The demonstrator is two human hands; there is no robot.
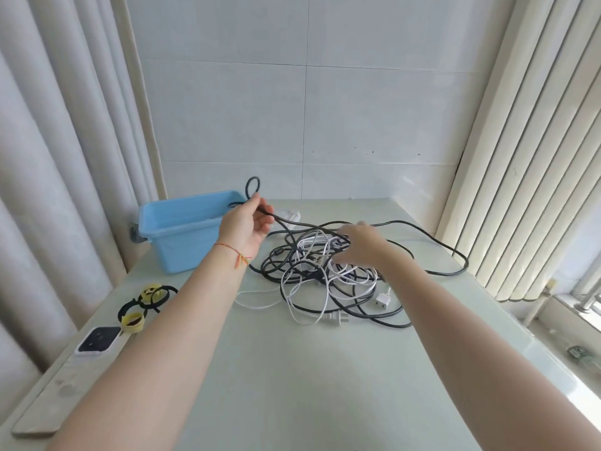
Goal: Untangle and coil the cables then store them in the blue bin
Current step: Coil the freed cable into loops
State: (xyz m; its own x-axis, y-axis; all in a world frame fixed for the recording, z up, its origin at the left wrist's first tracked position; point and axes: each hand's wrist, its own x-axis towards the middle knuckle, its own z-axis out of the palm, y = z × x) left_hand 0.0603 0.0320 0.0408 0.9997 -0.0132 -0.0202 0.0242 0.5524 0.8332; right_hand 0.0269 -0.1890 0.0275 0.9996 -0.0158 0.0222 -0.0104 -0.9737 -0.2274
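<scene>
A tangle of black and white cables [325, 281] lies on the pale green table [292, 369]. One black cable [432, 242] loops far out to the right. My left hand [248, 224] pinches a black cable end raised above the table, with a small loop sticking up over the fingers. My right hand [359, 244] reaches down into the top of the tangle, its fingers blurred among the strands. The blue bin [182, 232] stands at the back left, just behind my left hand. Two white plugs [335, 319] lie at the tangle's near edge.
Black and yellow cable ties [143, 304] lie at the table's left edge, and a phone [97, 340] sits near them. Curtains hang on the left, vertical blinds on the right, and a tiled wall stands behind the table. A white object lies behind the tangle by the bin.
</scene>
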